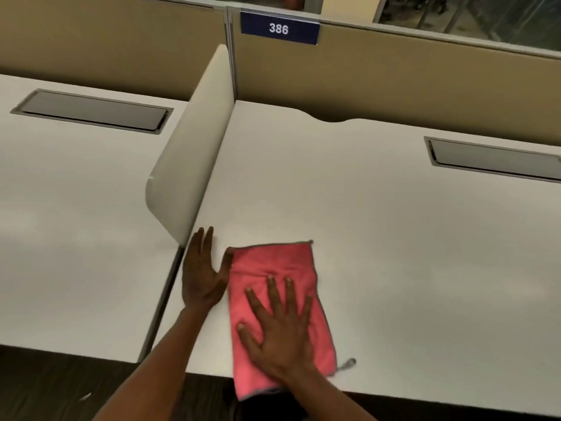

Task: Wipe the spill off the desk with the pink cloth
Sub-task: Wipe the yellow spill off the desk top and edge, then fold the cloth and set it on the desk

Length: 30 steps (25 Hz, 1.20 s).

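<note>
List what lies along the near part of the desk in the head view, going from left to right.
Neighbouring desk → divider panel → left hand flat on the desk → pink cloth with the right hand pressed on it → bare desk surface.

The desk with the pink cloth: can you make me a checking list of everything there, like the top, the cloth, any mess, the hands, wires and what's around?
Surface: white desk, smooth; no spill can be made out.
Job's things: pink cloth, folded, lying flat near the front edge, its near end hanging over that edge.
Clutter: nothing seen.
Hands: right hand pressed flat on the cloth, fingers spread; left hand flat on the desk, thumb touching the cloth's left edge.
Cables: nothing seen; a closed grey cable hatch sits at the right rear.
Surroundings: white divider on the left, tan partition behind, blue sign 386, neighbouring desk to the left.
</note>
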Each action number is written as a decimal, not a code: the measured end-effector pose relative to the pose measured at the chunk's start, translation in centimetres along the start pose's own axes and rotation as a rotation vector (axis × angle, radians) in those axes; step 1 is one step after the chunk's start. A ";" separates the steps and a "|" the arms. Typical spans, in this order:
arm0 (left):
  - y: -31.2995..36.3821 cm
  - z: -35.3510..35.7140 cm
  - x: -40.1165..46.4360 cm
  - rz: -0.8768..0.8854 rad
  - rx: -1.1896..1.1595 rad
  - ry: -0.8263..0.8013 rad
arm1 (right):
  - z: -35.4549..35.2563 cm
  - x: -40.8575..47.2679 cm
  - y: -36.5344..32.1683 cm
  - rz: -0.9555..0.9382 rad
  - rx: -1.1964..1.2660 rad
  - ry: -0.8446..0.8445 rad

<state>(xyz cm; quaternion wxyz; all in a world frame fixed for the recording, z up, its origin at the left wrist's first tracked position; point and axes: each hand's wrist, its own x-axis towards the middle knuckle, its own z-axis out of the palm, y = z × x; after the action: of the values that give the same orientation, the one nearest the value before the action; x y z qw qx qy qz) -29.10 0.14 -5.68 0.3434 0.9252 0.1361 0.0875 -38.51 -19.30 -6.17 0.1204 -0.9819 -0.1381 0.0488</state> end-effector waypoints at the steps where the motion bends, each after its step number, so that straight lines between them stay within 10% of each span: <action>1: -0.2 0.1 0.1 0.005 0.011 0.004 | -0.2 1.9 -0.1 -0.025 0.032 -0.016; 8: -0.3 0.2 0.1 0.005 0.116 0.008 | -2.6 10.1 5.7 0.077 0.032 -0.008; 25: 0.9 -1.3 -0.2 0.101 0.187 -0.245 | -2.6 -0.1 1.6 0.246 0.040 -0.156; 30: 2.8 -0.2 -5.6 0.170 0.074 -0.078 | -5.8 -0.6 4.8 0.537 0.310 0.137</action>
<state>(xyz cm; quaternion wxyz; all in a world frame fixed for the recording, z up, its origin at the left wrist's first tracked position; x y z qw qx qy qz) -33.92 -3.50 -4.09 0.3054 0.9481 0.0467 0.0753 -37.11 -25.28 -1.77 0.2604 -0.9542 0.1435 0.0332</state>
